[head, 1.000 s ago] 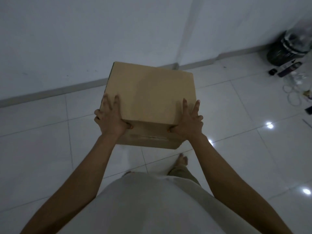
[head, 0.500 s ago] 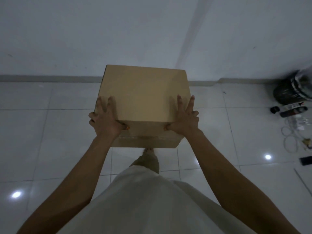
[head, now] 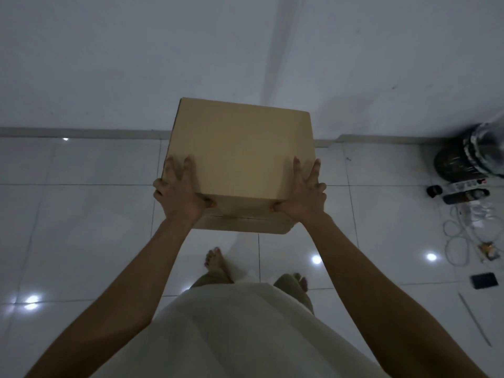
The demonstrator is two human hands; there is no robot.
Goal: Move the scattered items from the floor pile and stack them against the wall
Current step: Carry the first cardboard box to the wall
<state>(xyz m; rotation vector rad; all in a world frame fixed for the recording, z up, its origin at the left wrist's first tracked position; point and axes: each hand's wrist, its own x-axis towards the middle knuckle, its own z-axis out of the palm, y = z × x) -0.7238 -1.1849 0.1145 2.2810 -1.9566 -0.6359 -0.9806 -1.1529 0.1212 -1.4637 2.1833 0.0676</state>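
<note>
1. The box (head: 240,151), plain brown cardboard, is being held in the air in front of the person, above the floor (head: 81,227) and short of the wall (head: 136,55)
2. Its broad top face is facing up toward the camera; its far edge is running roughly parallel to the skirting (head: 81,132), and its near face is pointing back at the person
3. The top looks close to square, so I cannot tell which way the long axis is running
4. No print, label or brand is showing on the top; a seam line is crossing the near face low down, and no writing can be read there
5. The left hand (head: 178,192) is gripping the near left corner, fingers spread on the top and side, thumb curling onto the near face
6. The right hand (head: 302,195) is gripping the near right corner the same way, fingers stretching along the top edge, thumb pressing the near face
7. Two bare feet (head: 215,261) are standing on the tiles below the box
8. To the right, by the wall, a dark round container (head: 458,162) is sitting, blurred
9. Just in front of it small dark objects (head: 463,196) are lying, with markings too small to read
10. Nearer still, white cables (head: 455,241) are looping across the floor, and a flat black square (head: 483,280) is lying beside them
</note>
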